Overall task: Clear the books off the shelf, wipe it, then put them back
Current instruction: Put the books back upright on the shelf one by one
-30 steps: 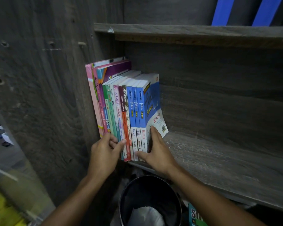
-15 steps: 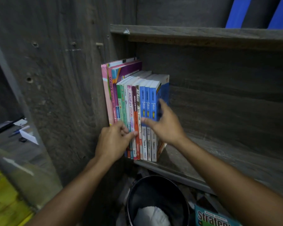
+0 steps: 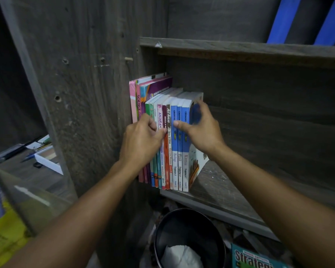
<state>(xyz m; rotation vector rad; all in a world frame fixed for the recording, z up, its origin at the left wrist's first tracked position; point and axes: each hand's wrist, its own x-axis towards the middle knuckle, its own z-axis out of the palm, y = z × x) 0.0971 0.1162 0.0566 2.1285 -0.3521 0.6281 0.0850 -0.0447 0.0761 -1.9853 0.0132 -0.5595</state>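
- right hand [image 3: 201, 130]: thumb laid across the blue spines, fingers wrapped round the outer cover of the last book in the books [image 3: 174, 161]. this clasp probably keeps the free end of the row from fanning open.
- left hand [image 3: 141, 140]: fingers curled against the green and pink spines, thumb tip at the dark red one. whether it pinches a book or only presses cannot be told. it seems to brace the row against the right hand.
- books: a tight upright row at the left end of the shelf [image 3: 230, 190], between the two hands. the last book's lower corner splays to the right, likely because only its upper part is held.
- panel [image 3: 97, 93]: just left of the books and touching the pink one, so it acts as a bookend.
- shelf: bare board runs right of the books, marked with pale scuffs. the frame does not settle whether the row is about to be lifted out or has just been set back.
- bin [image 3: 191, 225]: below the books, with something white and crumpled [image 3: 179, 254] inside.
- loose book [image 3: 253, 258]: below and right of the books, beside the bin.
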